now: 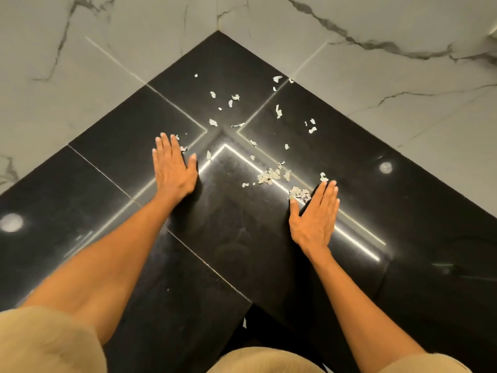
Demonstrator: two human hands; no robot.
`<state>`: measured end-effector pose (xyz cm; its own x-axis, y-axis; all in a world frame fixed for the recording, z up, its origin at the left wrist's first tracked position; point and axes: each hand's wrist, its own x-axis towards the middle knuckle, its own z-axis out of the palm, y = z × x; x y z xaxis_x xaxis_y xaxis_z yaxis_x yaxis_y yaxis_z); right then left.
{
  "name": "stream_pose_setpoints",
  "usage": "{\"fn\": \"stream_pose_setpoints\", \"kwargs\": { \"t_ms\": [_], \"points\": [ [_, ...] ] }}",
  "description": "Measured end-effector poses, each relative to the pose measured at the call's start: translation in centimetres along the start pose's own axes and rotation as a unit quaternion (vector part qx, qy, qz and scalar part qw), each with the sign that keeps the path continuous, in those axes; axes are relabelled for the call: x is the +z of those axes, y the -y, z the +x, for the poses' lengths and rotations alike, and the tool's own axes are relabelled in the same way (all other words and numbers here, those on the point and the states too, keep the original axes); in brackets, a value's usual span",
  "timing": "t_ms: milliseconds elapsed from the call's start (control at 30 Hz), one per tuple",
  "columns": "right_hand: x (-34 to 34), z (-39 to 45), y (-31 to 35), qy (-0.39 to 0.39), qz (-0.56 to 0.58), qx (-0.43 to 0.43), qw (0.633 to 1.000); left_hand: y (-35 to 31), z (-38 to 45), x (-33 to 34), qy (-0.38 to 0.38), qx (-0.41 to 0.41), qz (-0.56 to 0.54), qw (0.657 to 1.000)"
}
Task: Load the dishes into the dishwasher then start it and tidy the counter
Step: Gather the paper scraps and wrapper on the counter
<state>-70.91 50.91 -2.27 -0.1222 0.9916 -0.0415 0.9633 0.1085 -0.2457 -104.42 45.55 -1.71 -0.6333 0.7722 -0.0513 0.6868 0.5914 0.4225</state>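
Black polished stone counter [242, 238] is carrying pale torn scraps [269, 175], scattered toward its back corner. I am laying my left hand [173, 168] and right hand [317, 214] flat either side of them, fingers straight and pressed together, the right touching a small heap, probably for sweeping the scraps together.

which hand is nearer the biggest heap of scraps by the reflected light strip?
Right. The right hand lies flat just below the heap of scraps, its fingertips close beside it. The left hand lies flat well off to the heap's left.
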Motion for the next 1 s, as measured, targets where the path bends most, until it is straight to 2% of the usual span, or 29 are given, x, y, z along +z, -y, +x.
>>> {"fn": "stream_pose_setpoints", "kwargs": {
  "t_ms": [167,300,400,467,567,633,733,800,867,933,1000],
  "points": [
    [0.9,2.8,3.3,0.011,-0.011,-0.043,0.999,-3.7,-0.3,2.1,0.039,0.105,-0.011,0.994],
    [2.0,5.3,7.0,0.033,-0.012,-0.131,0.991,-8.0,-1.5,4.3,0.058,0.135,-0.031,0.989],
    [2.4,6.8,9.3,0.054,0.017,-0.206,0.977,-10.7,-1.8,5.0,0.085,0.153,-0.118,0.978],
    [2.3,7.6,9.7,0.067,0.084,-0.231,0.967,-11.6,-1.6,5.2,0.095,0.148,-0.192,0.965],
    [1.5,9.2,8.5,0.030,0.185,-0.229,0.955,-11.6,-0.4,4.8,0.042,0.140,-0.262,0.954],
    [1.1,11.0,7.0,-0.007,0.164,-0.211,0.964,-11.1,0.8,4.3,-0.026,0.138,-0.272,0.952],
    [0.3,14.5,4.5,-0.017,0.112,-0.124,0.986,-9.7,3.2,3.8,-0.090,0.108,-0.247,0.959],
    [0.0,16.4,3.5,-0.010,0.095,-0.082,0.992,-8.8,4.4,3.9,-0.086,0.066,-0.216,0.970],
    [0.1,17.6,3.6,0.000,0.069,-0.079,0.995,-8.4,5.2,4.2,-0.053,0.044,-0.176,0.982],
    [0.4,18.4,4.6,0.007,0.040,-0.096,0.995,-8.8,5.3,4.6,-0.027,0.072,-0.132,0.988],
    [0.5,18.7,5.9,0.015,0.036,-0.125,0.991,-9.9,5.1,5.0,-0.001,0.114,-0.133,0.984]
  ]
}}
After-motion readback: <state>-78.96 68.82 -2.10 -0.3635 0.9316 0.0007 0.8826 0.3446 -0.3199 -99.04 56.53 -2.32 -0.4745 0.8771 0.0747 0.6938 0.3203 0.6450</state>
